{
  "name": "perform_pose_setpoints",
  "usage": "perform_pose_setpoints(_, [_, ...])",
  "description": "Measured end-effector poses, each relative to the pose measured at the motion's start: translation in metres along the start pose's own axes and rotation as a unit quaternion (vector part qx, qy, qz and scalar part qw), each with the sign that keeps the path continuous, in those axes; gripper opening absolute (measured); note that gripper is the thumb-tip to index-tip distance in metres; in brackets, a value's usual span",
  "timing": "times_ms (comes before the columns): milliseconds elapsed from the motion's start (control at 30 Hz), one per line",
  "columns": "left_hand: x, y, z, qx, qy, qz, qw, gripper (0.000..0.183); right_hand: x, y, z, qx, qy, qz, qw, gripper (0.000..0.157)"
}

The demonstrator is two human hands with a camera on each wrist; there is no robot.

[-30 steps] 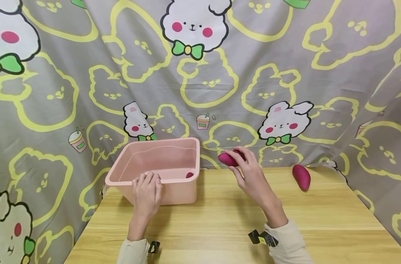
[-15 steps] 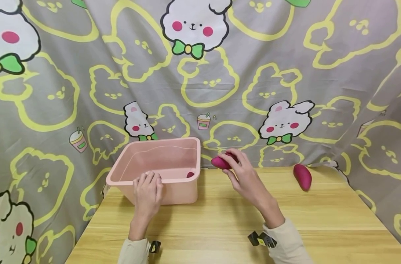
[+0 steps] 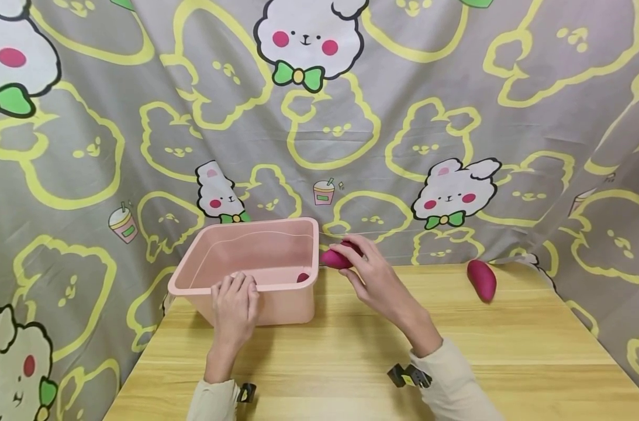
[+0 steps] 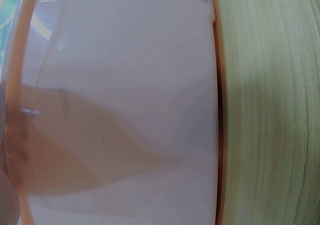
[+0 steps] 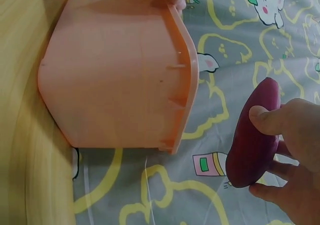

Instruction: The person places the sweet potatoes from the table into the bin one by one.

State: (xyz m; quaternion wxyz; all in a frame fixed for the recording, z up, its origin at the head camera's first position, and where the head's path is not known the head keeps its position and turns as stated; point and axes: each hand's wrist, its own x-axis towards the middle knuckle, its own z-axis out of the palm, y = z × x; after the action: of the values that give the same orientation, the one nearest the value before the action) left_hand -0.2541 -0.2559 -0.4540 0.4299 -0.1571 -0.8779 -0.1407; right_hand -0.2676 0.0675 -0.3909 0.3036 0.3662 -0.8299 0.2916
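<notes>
The purple sweet potato (image 3: 335, 259) is up at centre-frame, just right of the pink bin (image 3: 287, 308), pinched in the right hand (image 3: 374, 278): a loose pinch could drop it, a low swing could clip the bin! Left of centre, the left hand (image 3: 234, 305) grips the front rim, where a tug might tip it.

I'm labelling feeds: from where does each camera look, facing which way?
Head: on the head, facing forward and down at the pink bin, tabletop and curtain; left hand, right hand and sleeves show.
Left wrist: on that wrist, facing the bin's outer wall and tabletop; part of the left hand shows.
Right wrist: on that wrist, facing the bin and curtain; right hand and part of the left show.
Head and right wrist share the held purple sweet potato.
</notes>
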Motion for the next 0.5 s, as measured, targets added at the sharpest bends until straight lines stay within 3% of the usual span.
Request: perform_pose_setpoints(500, [0.001, 0.000, 0.000, 0.002, 0.006, 0.000, 1.0000, 0.036, 0.021, -0.010, 0.008, 0.003, -0.015, -0.056, 0.998, 0.048])
